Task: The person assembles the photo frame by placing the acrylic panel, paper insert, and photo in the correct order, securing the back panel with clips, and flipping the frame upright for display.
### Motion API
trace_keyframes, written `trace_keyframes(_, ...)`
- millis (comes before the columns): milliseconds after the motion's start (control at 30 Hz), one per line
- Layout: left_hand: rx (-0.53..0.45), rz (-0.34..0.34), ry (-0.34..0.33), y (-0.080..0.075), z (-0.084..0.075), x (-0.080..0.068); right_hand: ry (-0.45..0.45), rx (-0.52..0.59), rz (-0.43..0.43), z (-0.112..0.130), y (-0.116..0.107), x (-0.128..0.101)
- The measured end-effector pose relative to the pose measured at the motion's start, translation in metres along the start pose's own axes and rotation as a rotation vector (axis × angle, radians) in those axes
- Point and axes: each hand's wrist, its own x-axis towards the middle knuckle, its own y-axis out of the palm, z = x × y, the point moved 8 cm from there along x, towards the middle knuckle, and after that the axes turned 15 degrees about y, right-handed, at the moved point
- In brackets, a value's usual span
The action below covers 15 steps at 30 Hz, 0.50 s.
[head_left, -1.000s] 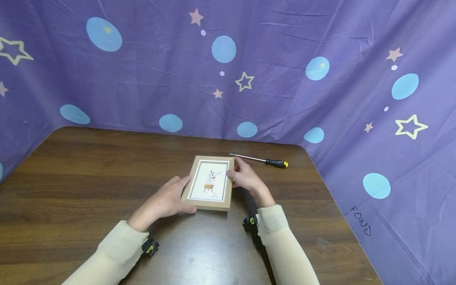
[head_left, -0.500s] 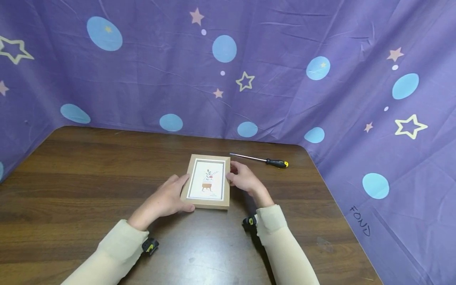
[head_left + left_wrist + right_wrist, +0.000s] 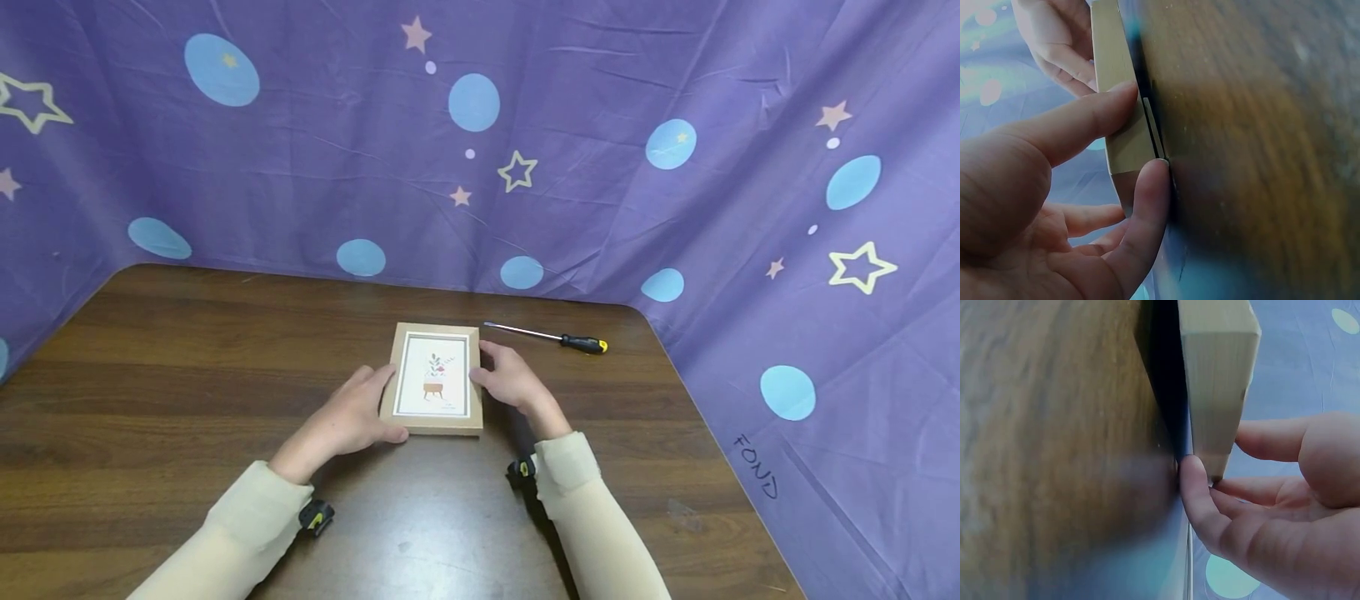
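Observation:
A light wooden picture frame (image 3: 437, 423) lies face up near the middle of the table, its print of a potted plant showing behind a white mat. My left hand (image 3: 348, 417) grips the left side, thumb along the near edge at the front corner. On the opposite side my right hand (image 3: 513, 379) pinches the edge, its thumb on the face. In the left wrist view a thin strip (image 3: 1154, 128) juts out under the frame, close to my fingertip. The right wrist view has a dark gap between the frame's side (image 3: 1213, 394) and the tabletop, one fingertip at its bottom edge.
A screwdriver (image 3: 583, 343) with a black and yellow handle lies behind the frame to the right. The brown wooden table (image 3: 187, 375) ends at a purple curtain (image 3: 300, 167) at the back and right. A small transparent scrap (image 3: 684, 515) lies at the right.
The picture frame has shifted a little left and turned to sit straighter, and its near edge is slightly farther back. My right hand has moved left with it; the left has barely moved.

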Motion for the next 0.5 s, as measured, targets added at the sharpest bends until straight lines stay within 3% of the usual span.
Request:
trace_keyframes(333,0.001,-0.012,-0.009,-0.0020,0.0016,0.0003,-0.004,-0.017,0.032,0.0038,0.0041,-0.0029)
trace_keyframes(500,-0.003,-0.020,-0.011,-0.0037,0.0040,0.0014,-0.027,0.024,0.083,0.0049,0.0059,-0.0028)
